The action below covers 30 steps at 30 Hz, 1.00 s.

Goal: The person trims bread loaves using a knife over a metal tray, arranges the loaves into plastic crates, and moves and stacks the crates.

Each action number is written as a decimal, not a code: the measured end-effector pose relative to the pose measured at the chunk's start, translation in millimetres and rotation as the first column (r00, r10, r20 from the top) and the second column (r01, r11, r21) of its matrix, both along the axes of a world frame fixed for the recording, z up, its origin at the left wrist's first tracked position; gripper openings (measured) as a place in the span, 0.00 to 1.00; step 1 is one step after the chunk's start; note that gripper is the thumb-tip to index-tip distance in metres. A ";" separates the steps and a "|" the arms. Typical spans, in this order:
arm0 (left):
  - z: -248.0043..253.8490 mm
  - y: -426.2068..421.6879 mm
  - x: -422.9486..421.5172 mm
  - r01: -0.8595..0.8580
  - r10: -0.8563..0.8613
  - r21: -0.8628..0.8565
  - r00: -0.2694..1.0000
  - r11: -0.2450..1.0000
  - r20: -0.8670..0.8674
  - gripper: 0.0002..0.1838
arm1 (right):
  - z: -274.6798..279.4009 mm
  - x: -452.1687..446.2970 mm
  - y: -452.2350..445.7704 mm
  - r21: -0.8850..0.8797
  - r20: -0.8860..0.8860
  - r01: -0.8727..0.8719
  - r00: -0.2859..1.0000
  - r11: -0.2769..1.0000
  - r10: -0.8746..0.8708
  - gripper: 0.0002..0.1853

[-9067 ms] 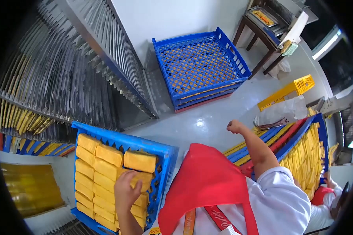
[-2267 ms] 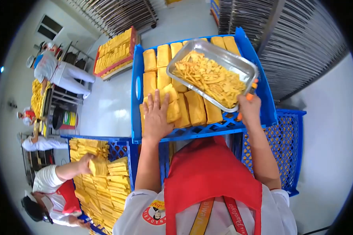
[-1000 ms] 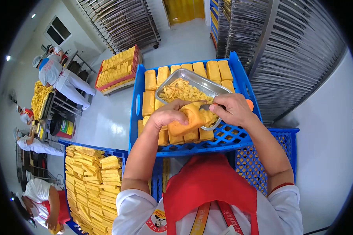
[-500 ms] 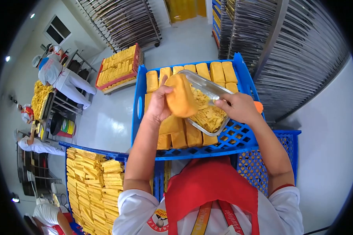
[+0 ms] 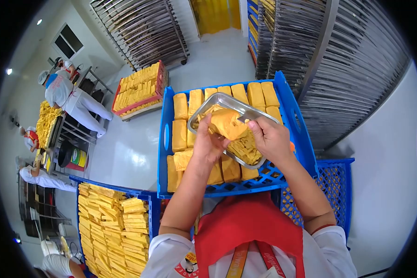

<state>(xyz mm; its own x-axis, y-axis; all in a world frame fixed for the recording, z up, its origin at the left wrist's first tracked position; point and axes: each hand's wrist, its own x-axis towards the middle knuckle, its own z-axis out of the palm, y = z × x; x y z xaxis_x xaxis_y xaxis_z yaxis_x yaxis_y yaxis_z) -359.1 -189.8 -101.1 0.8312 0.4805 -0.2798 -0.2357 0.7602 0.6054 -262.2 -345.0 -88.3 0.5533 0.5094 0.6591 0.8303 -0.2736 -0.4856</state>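
Note:
My left hand (image 5: 209, 143) is closed around a yellow bread loaf (image 5: 228, 124), held above a metal tray (image 5: 223, 99). Closed on a knife (image 5: 249, 116), my right hand (image 5: 272, 138) has the blade against the loaf's right end. Thin yellow trimmings (image 5: 245, 147) lie in the tray, partly hidden by the loaf and hands. Under the tray is a blue crate (image 5: 236, 189) with rows of whole loaves (image 5: 180, 134).
A blue crate of sliced bread (image 5: 109, 227) stands at lower left, a red crate (image 5: 160, 78) beyond. Metal racks (image 5: 352, 60) rise at right. Another blue crate (image 5: 345, 199) is at lower right. Several co-workers (image 5: 62, 95) are at left.
The loaf has been turned from upright to lying sideways and lowered over the tray, and the knife blade now meets its end. The co-worker at lower left has moved further out of view.

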 end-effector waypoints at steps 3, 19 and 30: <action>1.5 12.3 3.3 0.157 -0.149 0.094 0.986 0.983 -0.080 0.29 | 6.2 6.5 -3.8 -0.005 0.140 -0.057 0.988 0.998 0.057 0.17; -16.4 -4.9 16.3 0.036 -0.038 0.025 0.997 0.999 0.072 0.26 | -3.3 3.2 -0.7 -0.096 -0.099 0.039 0.994 0.995 -0.048 0.20; -46.0 -18.2 26.6 -0.219 0.161 0.121 0.915 0.968 0.369 0.28 | -21.8 -4.9 14.9 -0.013 -0.876 -0.069 0.481 0.998 0.022 0.29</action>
